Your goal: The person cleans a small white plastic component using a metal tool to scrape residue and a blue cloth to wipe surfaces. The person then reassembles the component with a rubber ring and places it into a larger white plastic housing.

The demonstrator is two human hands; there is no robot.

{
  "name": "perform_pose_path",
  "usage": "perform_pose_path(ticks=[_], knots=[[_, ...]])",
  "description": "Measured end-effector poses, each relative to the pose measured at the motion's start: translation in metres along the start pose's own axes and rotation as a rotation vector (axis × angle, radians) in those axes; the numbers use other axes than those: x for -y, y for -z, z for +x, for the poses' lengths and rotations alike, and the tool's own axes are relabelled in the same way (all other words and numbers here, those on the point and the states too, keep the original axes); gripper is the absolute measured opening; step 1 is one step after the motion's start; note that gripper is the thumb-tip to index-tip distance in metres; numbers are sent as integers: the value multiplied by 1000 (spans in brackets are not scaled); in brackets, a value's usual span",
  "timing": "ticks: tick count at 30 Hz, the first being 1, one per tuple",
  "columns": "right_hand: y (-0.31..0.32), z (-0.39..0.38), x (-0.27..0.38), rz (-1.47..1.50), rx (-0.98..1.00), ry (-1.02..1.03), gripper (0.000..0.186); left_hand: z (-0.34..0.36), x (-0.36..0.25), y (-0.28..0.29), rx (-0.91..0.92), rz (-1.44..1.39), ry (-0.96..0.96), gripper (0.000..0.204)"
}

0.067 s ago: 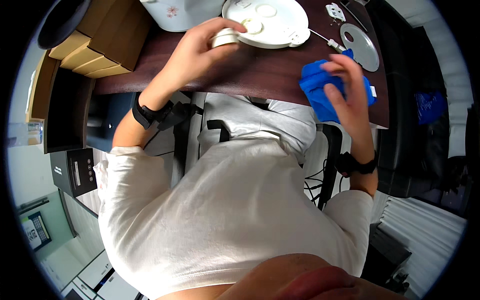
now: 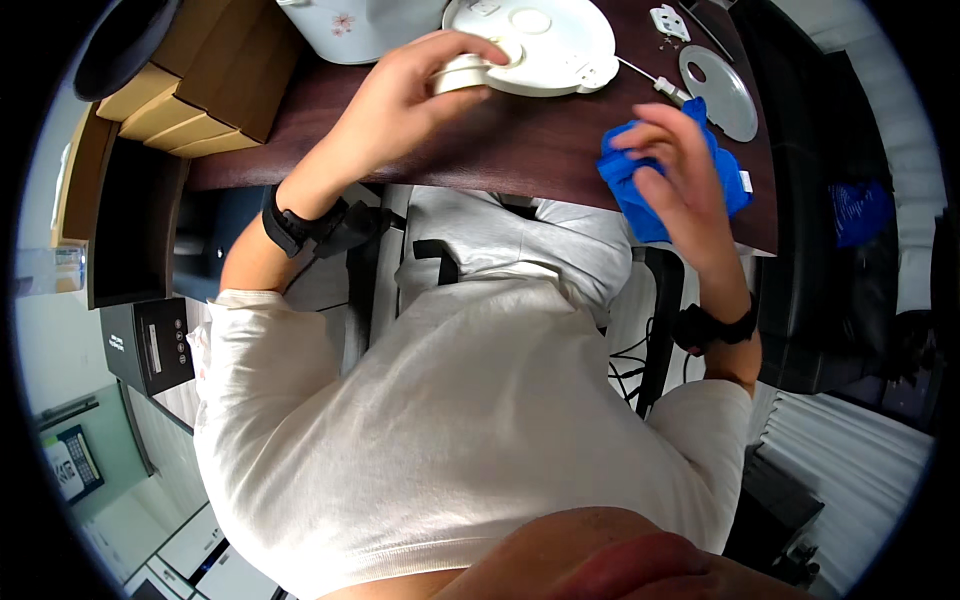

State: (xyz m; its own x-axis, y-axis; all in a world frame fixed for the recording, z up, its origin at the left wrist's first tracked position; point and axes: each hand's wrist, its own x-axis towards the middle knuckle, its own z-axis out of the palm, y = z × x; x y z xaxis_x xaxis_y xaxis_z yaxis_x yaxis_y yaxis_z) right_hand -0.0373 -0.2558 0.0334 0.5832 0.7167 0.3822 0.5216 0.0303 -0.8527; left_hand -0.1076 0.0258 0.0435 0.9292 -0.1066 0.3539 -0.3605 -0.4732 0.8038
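Right hand (image 2: 693,200) slightly nearer left hand (image 2: 412,92)

Table (image 2: 545,150) in front of person. Boxes (image 2: 225,85) on its L end, tub (image 2: 375,25) just R of them, nr back. Lid (image 2: 555,50) lies R of tub. Cap (image 2: 460,77) in L hand (image 2: 408,90), at lid's L front edge. R of lid: screwdriver (image 2: 672,93), btwn lid & disc (image 2: 732,95). Plate (image 2: 670,22) behind disc, slightly L. Cloth (image 2: 628,195) nr table's R front corner, R hand (image 2: 685,185) over it; contact unclear. Sofa (image 2: 800,280) R of table. Shelf (image 2: 140,215) to far L, carton (image 2: 145,345) nearer person.
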Motion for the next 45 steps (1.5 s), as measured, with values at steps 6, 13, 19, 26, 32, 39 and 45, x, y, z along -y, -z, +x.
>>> perform_pose_path(ticks=[6, 13, 19, 26, 32, 39, 45], knots=[[-35, 64, 3, 504, 38, -211, 50, 38, -52, -20, 62, 356, -327, 49], [-38, 100, -28, 465, 47, -126, 47, 51, -19, -15, 35, 393, -385, 57], [-14, 133, -45, 908, 121, -443, 42, 39, 18, 24, -7, 350, -132, 57], [-14, 149, -63, 1197, -76, -480, 46, 14, 98, 34, 124, 700, 210, 33], [-6, 145, -81, 1256, -67, -393, 44, 26, 104, 29, 138, 744, 273, 19], [-5, 142, -80, 1321, 10, -381, 47, 54, 33, 25, 27, 339, 272, 19], [-9, 140, -75, 1266, -75, -312, 46, 94, 23, 2, -196, -21, 170, 17]])
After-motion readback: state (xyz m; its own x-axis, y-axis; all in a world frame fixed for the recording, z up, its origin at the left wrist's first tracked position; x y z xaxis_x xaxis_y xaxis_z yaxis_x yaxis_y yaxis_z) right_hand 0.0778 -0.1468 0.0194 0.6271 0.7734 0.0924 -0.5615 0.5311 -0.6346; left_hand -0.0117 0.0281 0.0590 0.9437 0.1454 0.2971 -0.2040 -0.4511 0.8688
